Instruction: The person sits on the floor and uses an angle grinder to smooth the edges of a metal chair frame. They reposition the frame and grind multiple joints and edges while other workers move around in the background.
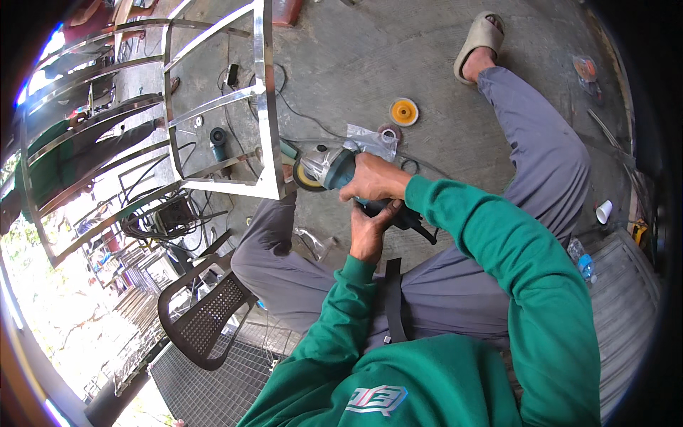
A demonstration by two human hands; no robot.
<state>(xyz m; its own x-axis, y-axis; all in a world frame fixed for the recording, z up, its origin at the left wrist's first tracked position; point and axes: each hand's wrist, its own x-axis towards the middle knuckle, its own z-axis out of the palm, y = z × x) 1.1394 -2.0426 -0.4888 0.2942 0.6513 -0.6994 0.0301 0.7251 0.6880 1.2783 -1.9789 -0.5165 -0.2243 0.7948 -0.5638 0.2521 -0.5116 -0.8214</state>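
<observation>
My right hand [380, 176] wraps round the front of the body of an angle grinder [343, 169], behind its silver gear head. Below it, my left hand [368, 231] grips the grinder's dark rear part, which partly hides behind the fingers. The round disc [306, 176] at the grinder's head is dark with a yellowish middle. It sits close to the lower corner of a shiny metal frame [267, 128] of square tubes on the left; whether they touch I cannot tell.
On the concrete floor lie a yellow disc [405, 112], a clear plastic bag [371, 144], a second grinder [218, 142] and loose cables. A dark chair [206, 309] stands at lower left. A white cup [603, 211] lies at right. Another person [53, 160] is beyond the frame.
</observation>
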